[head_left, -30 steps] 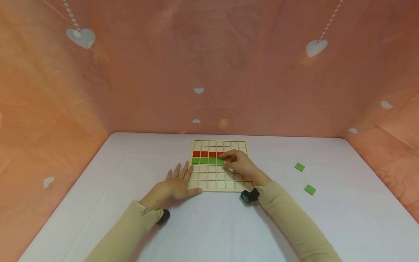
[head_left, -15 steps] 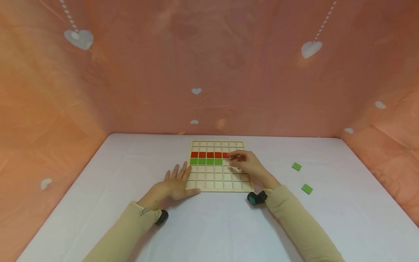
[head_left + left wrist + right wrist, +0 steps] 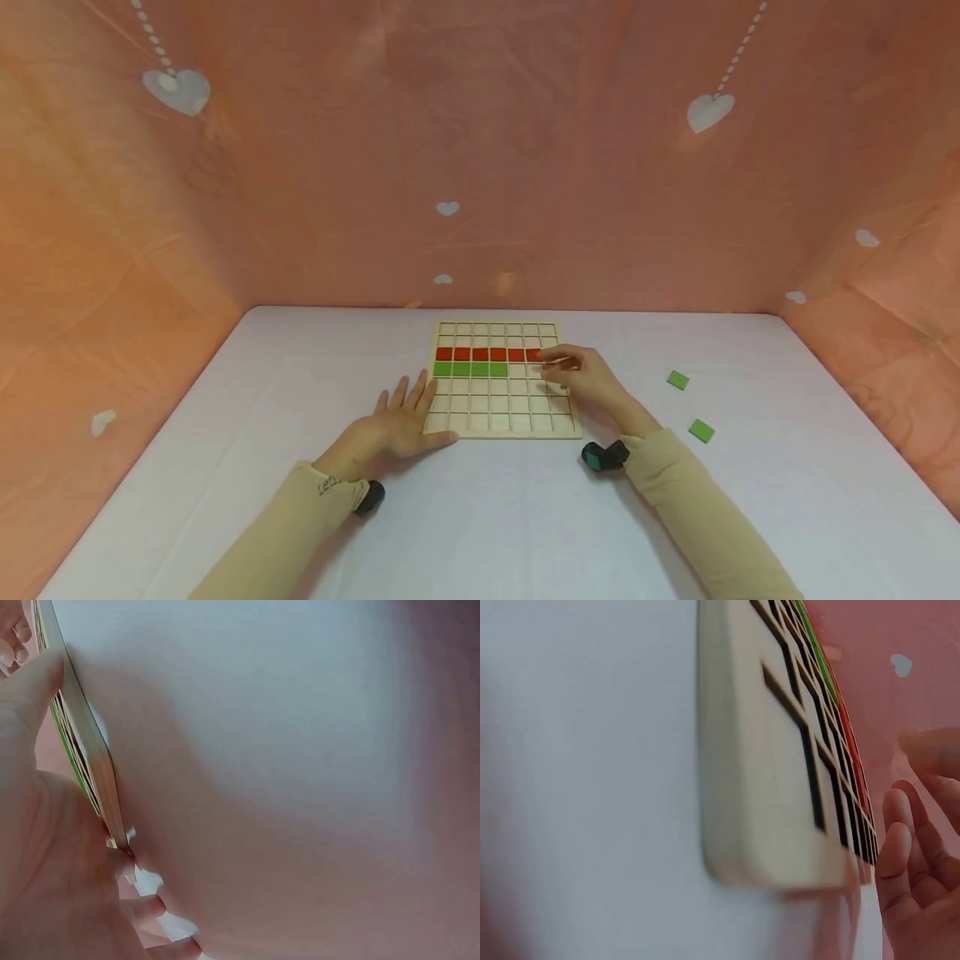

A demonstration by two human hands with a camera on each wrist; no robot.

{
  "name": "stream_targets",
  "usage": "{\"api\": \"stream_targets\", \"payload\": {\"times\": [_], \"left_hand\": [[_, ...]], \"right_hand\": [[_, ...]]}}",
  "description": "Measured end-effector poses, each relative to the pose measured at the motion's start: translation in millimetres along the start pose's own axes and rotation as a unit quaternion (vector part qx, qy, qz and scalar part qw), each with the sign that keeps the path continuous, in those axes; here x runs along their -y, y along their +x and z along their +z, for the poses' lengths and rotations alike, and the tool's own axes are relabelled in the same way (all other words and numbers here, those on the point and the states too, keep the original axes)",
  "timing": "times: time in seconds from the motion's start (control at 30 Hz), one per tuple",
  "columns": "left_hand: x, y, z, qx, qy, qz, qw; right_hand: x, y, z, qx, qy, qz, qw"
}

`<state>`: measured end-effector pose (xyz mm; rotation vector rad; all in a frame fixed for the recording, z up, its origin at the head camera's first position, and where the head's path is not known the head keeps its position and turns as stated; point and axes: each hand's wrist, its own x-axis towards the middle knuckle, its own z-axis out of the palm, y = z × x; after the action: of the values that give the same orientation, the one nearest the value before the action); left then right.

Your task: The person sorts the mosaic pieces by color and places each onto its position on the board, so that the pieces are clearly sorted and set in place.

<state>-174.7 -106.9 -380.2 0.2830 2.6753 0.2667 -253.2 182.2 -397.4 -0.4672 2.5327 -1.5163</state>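
Note:
A pale wooden grid board (image 3: pixel 480 407) lies flat on the white table. Across it run a row of red square tiles (image 3: pixel 480 354) and, just nearer, a shorter row of green square tiles (image 3: pixel 480 369). My left hand (image 3: pixel 393 429) rests at the board's left front corner, fingers spread, thumb along the front edge; in the left wrist view the thumb (image 3: pixel 45 675) presses the board's side. My right hand (image 3: pixel 588 379) is over the board's right part, index fingertip at the right end of the red row. Its thumb and index stand apart, with nothing visible between them.
Two loose green tiles (image 3: pixel 678 380) lie on the table to the right of the board. An orange-pink cloth (image 3: pixel 480 150) with white hearts hangs behind the table (image 3: pixel 510 517) and on both sides.
My right hand has moved rightward along the red row, and more red tiles show to the left of its fingertips. The left hand stays at the board's corner.

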Motion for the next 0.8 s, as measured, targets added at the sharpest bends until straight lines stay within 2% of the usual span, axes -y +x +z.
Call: {"api": "stream_targets", "payload": {"times": [0.1,0.33,0.57,0.8], "left_hand": [[-0.6,-0.4,-0.7,-0.001,-0.002,0.003,1.0000],[-3.1,-3.6,-3.8,0.002,-0.006,0.004,1.0000],[-2.0,-2.2,-2.8,0.002,-0.004,0.003,1.0000],[-1.3,-1.8,-1.9,0.004,-0.003,0.004,1.0000]], "right_hand": [[-2,-1.4,-4,-0.010,-0.005,0.001,0.9999],[-9,-2.8,-12,-0.013,0.001,0.049,0.9987],[-14,-8.0,-20,-0.018,0.006,0.037,0.9991],[-21,-16.0,-32,-0.032,-0.002,0.048,0.9983]]}}
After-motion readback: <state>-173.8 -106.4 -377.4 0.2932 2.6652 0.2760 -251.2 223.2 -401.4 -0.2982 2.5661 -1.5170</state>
